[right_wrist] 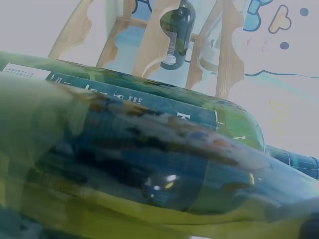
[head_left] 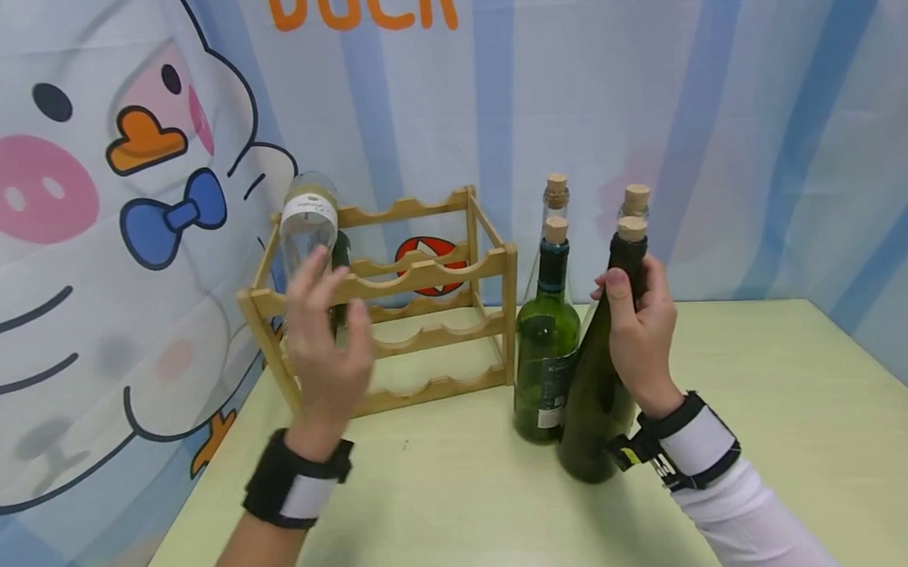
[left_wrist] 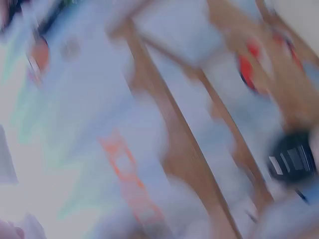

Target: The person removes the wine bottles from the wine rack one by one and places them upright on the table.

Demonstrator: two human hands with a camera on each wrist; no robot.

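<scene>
Dark-green btl (head_left: 602,403) gripped in R hand (head_left: 639,335), its cork (head_left: 632,228) head-view only; L hand (head_left: 324,350) released, nr rack (head_left: 427,274).

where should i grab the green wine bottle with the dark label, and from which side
Probably by the neck of the green wine bottle, below the cork, coming from the front left. The neck is slim above wide shoulders, and the bottle stands about upright; the dark wine bottle in the right hand crowds its right side.

Your rack (head_left: 422,276) is smooth wood — right of it, you have glossy glass bottles (head_left: 533,339) with matt cork stoppers (head_left: 633,228); behind it, a matt cloth backdrop (head_left: 605,86).
</scene>
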